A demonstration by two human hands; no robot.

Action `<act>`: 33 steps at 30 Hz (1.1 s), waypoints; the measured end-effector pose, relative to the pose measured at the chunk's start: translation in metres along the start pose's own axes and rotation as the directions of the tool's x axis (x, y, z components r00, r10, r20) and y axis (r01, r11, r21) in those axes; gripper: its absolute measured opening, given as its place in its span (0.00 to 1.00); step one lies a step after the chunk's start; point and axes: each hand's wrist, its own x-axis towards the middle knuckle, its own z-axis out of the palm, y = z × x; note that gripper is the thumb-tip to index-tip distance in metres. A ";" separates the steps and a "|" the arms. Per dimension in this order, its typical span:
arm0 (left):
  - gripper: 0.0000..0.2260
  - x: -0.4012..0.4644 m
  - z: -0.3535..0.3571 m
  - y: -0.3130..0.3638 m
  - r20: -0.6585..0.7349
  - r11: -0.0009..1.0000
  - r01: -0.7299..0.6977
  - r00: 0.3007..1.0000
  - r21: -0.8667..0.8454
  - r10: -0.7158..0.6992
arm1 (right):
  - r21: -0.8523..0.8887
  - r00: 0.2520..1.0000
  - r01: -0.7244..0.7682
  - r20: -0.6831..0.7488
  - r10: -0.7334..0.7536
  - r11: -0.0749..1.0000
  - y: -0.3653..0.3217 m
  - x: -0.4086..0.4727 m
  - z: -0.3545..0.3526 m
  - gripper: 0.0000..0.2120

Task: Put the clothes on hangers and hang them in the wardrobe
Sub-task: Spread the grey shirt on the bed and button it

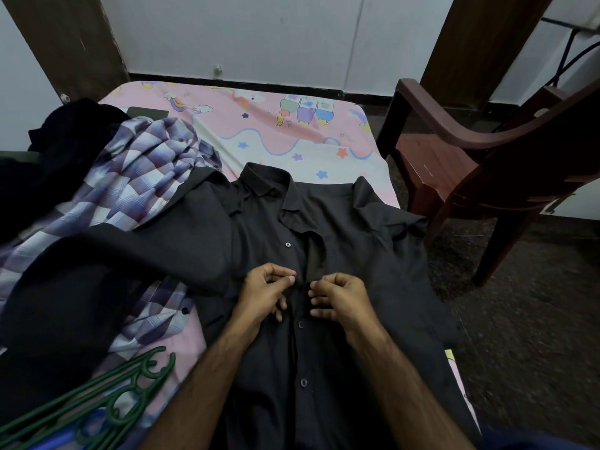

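Hangers (97, 397), green, lie stacked at the bed's (259, 125) near left corner. Plaid shirt (130, 177) lies crumpled behind them, partly under a sleeve of the black shirt (357, 241), which lies flat, front up, mid-bed. Left hand (264, 295) pinches the placket at mid-chest; right hand (339, 298) pinches the opposite edge, fingers curled, hands nearly touching. Chair (487, 151) stands right of the bed.

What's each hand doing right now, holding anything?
Left hand: pinching the placket of the dark shirt.
Right hand: fingers curled on the shirt's other front edge, apparently gripping it.
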 end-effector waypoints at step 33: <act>0.07 0.003 0.000 -0.005 -0.057 0.995 -0.054 0.997 0.083 0.058 | 0.051 0.980 0.192 0.039 -0.195 0.980 0.033 0.024 0.013 0.06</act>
